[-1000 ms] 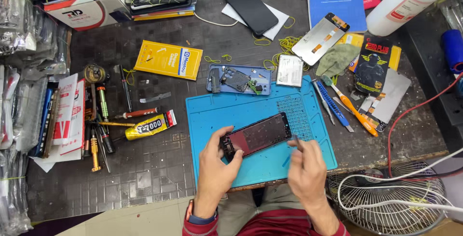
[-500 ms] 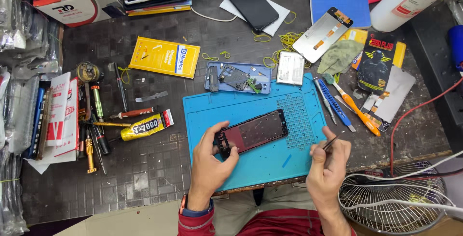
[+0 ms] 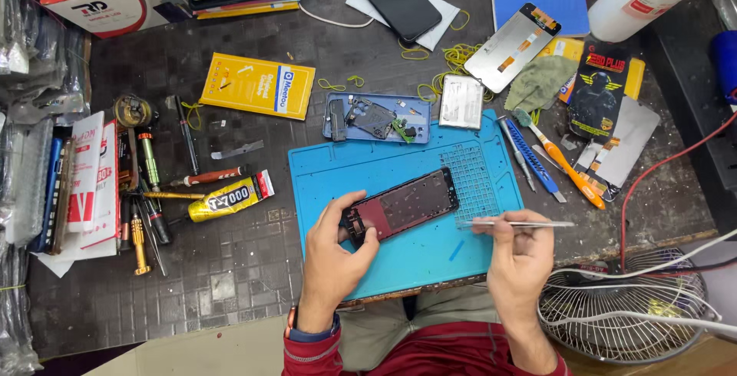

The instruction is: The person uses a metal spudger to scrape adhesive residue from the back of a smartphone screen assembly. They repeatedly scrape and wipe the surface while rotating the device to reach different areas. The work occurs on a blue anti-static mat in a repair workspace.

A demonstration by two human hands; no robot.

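Over blue mat (image 3: 430,257), left hand (image 3: 334,257) grips phone frame (image 3: 401,205).

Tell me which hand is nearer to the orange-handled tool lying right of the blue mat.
Right. The right hand, holding tweezers, sits below and a little left of the orange-handled tool. The left hand is farther left, gripping the phone frame over the blue mat.
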